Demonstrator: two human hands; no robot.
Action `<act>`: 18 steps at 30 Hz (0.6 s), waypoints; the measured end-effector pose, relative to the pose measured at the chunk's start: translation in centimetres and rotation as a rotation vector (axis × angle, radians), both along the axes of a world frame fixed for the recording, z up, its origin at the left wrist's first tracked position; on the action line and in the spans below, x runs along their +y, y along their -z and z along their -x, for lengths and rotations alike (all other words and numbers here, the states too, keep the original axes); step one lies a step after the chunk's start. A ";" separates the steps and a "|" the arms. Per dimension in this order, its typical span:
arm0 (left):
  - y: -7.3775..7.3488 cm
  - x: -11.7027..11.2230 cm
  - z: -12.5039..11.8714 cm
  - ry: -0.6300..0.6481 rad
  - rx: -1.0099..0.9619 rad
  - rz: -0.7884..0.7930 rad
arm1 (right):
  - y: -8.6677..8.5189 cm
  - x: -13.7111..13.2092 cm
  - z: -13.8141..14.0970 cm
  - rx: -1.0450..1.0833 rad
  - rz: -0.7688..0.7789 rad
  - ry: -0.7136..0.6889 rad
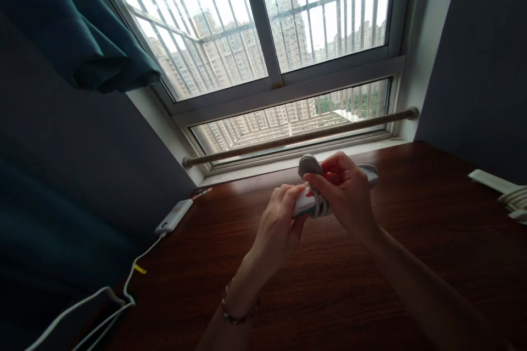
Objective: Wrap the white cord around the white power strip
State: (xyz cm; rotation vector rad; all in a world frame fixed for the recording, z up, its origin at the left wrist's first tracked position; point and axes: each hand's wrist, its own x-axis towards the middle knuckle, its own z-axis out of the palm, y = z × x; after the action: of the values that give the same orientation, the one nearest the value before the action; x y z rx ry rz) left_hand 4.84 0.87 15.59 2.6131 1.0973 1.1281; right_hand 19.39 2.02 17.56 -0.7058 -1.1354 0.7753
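Note:
Both my hands meet above the dark wooden table (337, 285), close to the window. My left hand (278, 225) is closed round the near end of a long white device (304, 205), which has a white cable wound round it (321, 205). My right hand (343, 189) is closed on the device from the right, fingertips pinching at the cable coils. A grey rounded plug or adapter (308, 164) sticks up above my right fingers. The device's far end (370, 171) shows behind my right hand. A bracelet sits on my left wrist (239, 312).
A white power bank (173, 216) lies at the table's left edge with a white cable (123, 293) trailing off it to the lower left. More white cable and a white strip (508, 192) lie at the right edge. A wooden rod (300, 136) runs along the window sill. A teal curtain (78, 33) hangs upper left.

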 end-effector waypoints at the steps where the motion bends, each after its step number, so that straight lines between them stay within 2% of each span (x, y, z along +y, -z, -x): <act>1: 0.0 0.1 0.1 0.011 0.018 -0.052 | 0.0 0.1 -0.1 -0.036 0.004 0.036; 3: 0.0 0.3 0.2 -0.016 0.047 -0.196 | 0.0 0.3 -0.3 -0.081 0.004 0.050; 6: 0.3 0.8 0.4 -0.146 0.050 -0.403 | -0.1 0.4 -0.5 -0.095 -0.028 -0.026; 8: 0.5 1.3 0.6 -0.181 0.013 -0.507 | -0.2 0.3 -0.5 -0.136 -0.077 -0.037; 13: 0.5 2.3 1.4 -0.071 -0.105 -0.717 | 0.0 -0.1 -0.9 -0.444 -0.322 0.186; 15: 0.3 2.5 1.7 -0.099 -0.131 -0.767 | -0.1 0.0 -1.1 -0.568 -0.407 0.215; 18: 0.3 2.6 1.8 -0.161 -0.242 -0.745 | -0.2 -0.1 -1.0 -0.693 -0.499 0.150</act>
State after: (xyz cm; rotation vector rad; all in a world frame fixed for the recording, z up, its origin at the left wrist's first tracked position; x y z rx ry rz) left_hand 3.04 3.45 15.31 2.7725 0.9784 2.1751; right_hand 20.36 1.95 17.76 -0.6341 -1.7933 0.0811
